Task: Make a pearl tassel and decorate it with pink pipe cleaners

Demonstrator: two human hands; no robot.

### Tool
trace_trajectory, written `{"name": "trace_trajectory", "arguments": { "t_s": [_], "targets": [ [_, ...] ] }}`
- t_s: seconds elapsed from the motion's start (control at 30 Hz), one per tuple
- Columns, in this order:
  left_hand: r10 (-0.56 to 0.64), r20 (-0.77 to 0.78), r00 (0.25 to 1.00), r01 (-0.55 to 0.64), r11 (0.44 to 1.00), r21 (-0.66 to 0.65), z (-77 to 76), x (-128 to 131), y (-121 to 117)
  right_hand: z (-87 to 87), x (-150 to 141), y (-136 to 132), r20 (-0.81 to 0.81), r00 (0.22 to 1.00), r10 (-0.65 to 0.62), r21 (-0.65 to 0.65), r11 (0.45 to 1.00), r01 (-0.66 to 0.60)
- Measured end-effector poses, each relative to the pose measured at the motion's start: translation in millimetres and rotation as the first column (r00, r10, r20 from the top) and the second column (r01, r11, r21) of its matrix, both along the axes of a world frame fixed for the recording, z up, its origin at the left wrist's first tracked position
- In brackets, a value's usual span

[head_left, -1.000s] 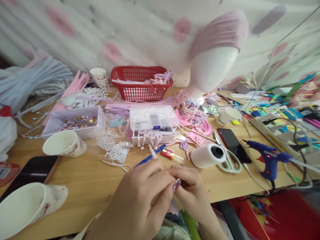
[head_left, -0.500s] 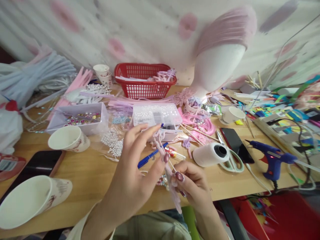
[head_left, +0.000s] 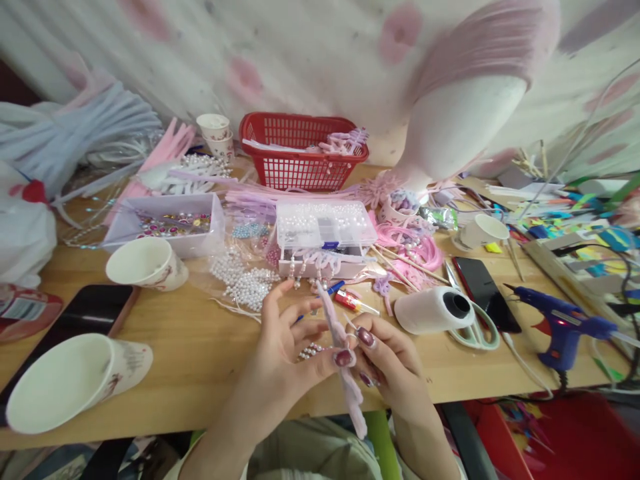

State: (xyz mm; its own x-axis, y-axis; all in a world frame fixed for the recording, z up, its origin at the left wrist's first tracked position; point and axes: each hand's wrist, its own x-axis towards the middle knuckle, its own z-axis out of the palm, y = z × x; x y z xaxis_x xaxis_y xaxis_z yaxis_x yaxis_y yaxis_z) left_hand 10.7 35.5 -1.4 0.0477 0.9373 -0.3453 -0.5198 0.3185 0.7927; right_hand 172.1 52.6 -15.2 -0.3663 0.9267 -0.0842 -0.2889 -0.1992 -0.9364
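A pale pink-lilac pipe-cleaner shape stands at a slant between my two hands, its lower end hanging below the fingers. The thumb of my left hand presses against its middle, with the other fingers half spread behind it. My right hand has its thumb and fingers pinched together beside the shape, on a thin white strand. Where that strand ends is hidden by the fingers. Pearl beads lie on the table behind my left hand.
Beyond my hands are a clear bead box, a glue tube and a thread spool. Scissors, a phone and a blue glue gun lie to the right. Paper cups stand left. A red basket is behind.
My left hand has come down from its raised, spread pose to the middle of the pipe-cleaner shape. The shape's upper end shows more clearly. The whole view has shifted slightly.
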Motion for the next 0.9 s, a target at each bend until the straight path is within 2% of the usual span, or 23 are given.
{"name": "trace_trajectory", "arguments": {
  "t_s": [0.13,0.2,0.27,0.33,0.4,0.47,0.53,0.73,0.9],
  "targets": [
    [-0.085,0.047,0.995,0.087,0.996,-0.031,3.4,-1.0,1.9,-0.5,0.8,-0.4,0.035,0.999,-0.016,0.022,1.0,0.015],
    [-0.087,-0.034,0.996,0.087,0.996,0.014,4.3,-2.2,0.9,0.6,0.5,0.2,0.034,0.999,-0.014,0.013,1.0,0.014],
    [-0.075,-0.192,0.978,0.096,0.99,0.103,5.5,-5.3,-0.1,2.8,0.7,1.8,0.03,0.999,-0.017,-0.009,1.0,0.017],
    [-0.038,-0.42,0.907,0.139,0.967,0.213,7.5,-10.4,-0.2,5.6,1.9,3.7,0.071,0.997,-0.025,-0.02,0.999,0.027],
    [0.017,-0.636,0.771,0.239,0.919,0.314,9.7,-15.9,0.5,8.5,3.5,4.5,0.148,0.989,-0.031,0.0,1.0,0.031],
    [0.052,-0.74,0.67,0.34,0.865,0.368,11.1,-19.9,1.2,11.0,4.3,3.7,0.218,0.976,-0.03,0.046,0.999,0.021],
    [0.045,-0.761,0.647,0.382,0.845,0.375,10.9,-21.4,1.1,13.0,4.2,1.4,0.259,0.965,-0.031,0.096,0.995,0.006],
    [-0.039,-0.734,0.678,0.369,0.881,0.295,5.5,-16.7,-1.8,15.0,6.8,-4.3,0.354,0.933,-0.069,0.202,0.979,-0.004],
    [-0.042,-0.759,0.649,0.389,0.876,0.285,6.7,-11.8,0.0,13.4,11.9,-2.2,0.413,0.91,-0.033,0.236,0.969,-0.072]
  ]
}}
